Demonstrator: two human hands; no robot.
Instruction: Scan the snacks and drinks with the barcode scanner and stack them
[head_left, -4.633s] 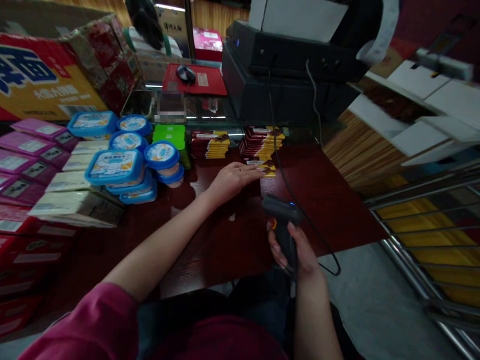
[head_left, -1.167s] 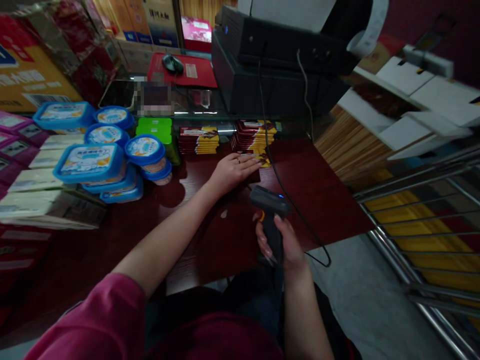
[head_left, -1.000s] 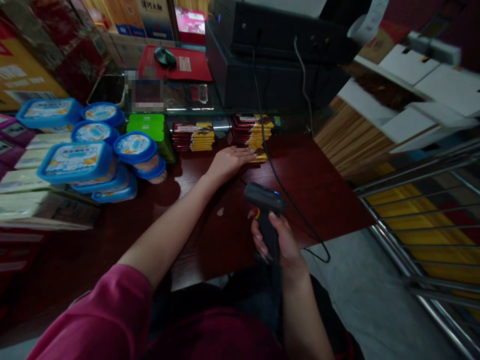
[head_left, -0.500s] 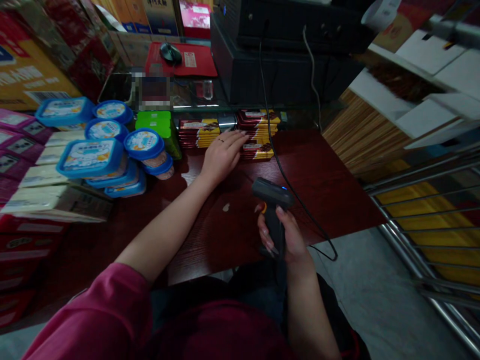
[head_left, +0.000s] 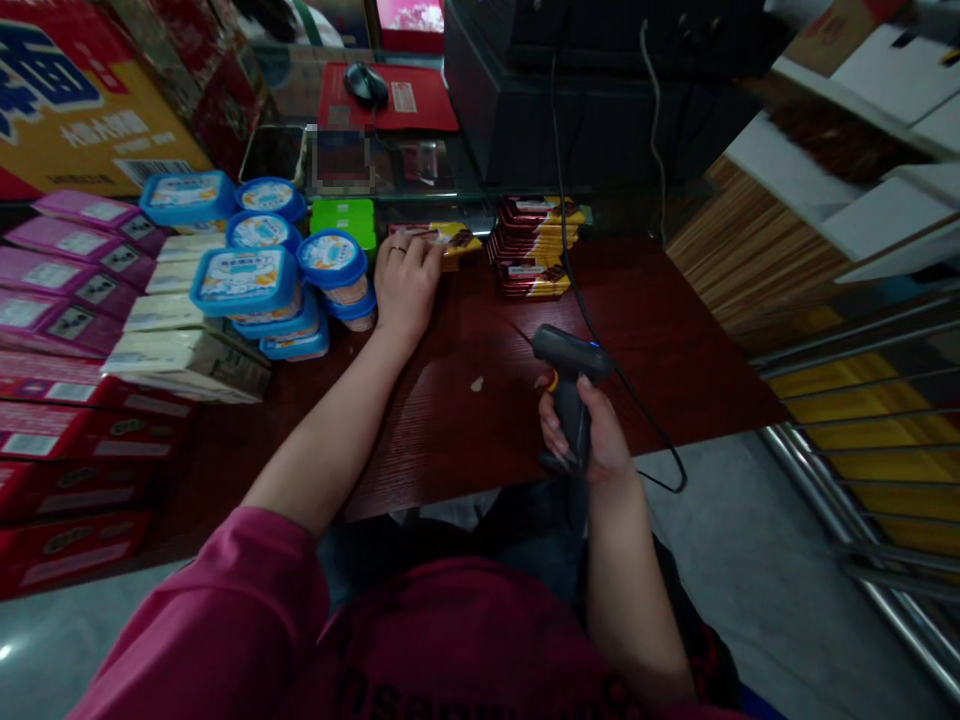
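My left hand (head_left: 409, 278) is over the left stack of red-and-yellow snack packets, its fingers bent around the top snack packet (head_left: 459, 238); its fingertips are partly hidden. To the right stands another stack of the same packets (head_left: 531, 270), untouched. My right hand (head_left: 581, 425) is wrapped round the handle of a black barcode scanner (head_left: 571, 352), a finger by its orange trigger. The scanner is held above the dark red wooden table (head_left: 457, 440), its head pointing left toward the table's middle. A small blue light glows on its top.
Blue-lidded tubs (head_left: 244, 280), a green box (head_left: 343, 215) and piled purple (head_left: 56, 280) and red cartons (head_left: 82, 430) crowd the left. A black cable (head_left: 568, 220) hangs across the table's right side. Behind are a mouse (head_left: 366, 86) and dark machine (head_left: 525, 130); a metal rack (head_left: 847, 520) stands right.
My left hand has moved left from between the two packet stacks onto the left one, where the top packet now sits askew. My right hand still holds the scanner.
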